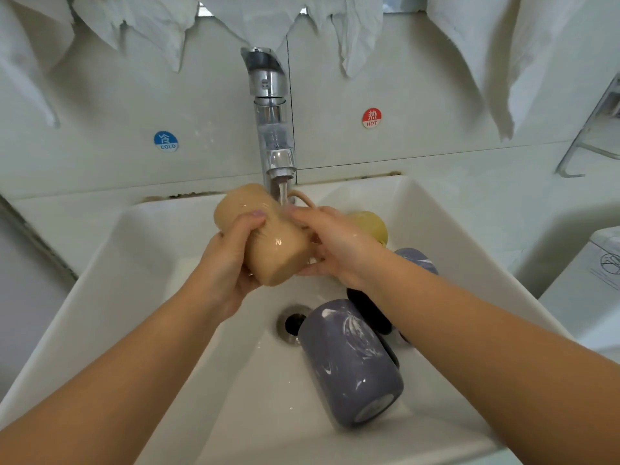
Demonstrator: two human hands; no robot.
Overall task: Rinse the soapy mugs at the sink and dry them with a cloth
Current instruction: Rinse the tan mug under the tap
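Note:
I hold a wet beige mug on its side under the running tap, above the white sink. My left hand grips the mug's body from the left, thumb over the top. My right hand lies against its right side with fingers laid over the wet surface near the stream. A grey-purple mug streaked with suds lies in the basin beside the drain. A black mug, a yellow mug and another grey-purple mug lie partly hidden behind my right forearm.
White cloths hang along the wall above the tap. Cold and hot stickers sit on the tiles. A metal rack stands at the right, and a white appliance fills the right edge.

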